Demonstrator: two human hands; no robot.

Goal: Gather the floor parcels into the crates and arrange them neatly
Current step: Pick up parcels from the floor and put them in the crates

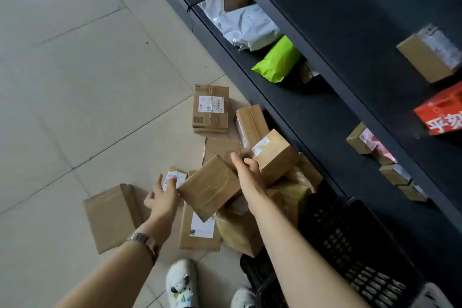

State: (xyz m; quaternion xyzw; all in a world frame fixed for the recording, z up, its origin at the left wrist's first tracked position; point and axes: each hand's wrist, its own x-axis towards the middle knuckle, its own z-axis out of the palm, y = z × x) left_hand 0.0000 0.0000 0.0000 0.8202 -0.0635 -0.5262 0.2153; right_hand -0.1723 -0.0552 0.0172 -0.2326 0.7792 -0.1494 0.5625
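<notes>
The person is bent over a heap of cardboard parcels on the tiled floor, right against the foot of a dark shelf.

The right hand reaches into the heap and holds a box with a yellow-marked label. Its fingers curl round the box's near corner and the thumb points up beside it. That box is tilted and sits on top of the pile, close to the shelf's lower edge.

The left hand, with a watch on the wrist, lies against the left corner of a plain brown box. This box is tipped at an angle above the other parcels, between the two hands. I cannot tell whether the left hand is gripping it or only touching it. Its fingertips lie over a small labelled box behind.

Under the plain box lies a long box with a white label, and just to its right is a parcel wrapped in shiny tape. A flat box rests apart on the floor to the left. Two more boxes lie further off, near the shelf.

A black crate stands on the floor at the right arm's outer side, touching the heap. A white bag and a green bag lie on the shelf.
</notes>
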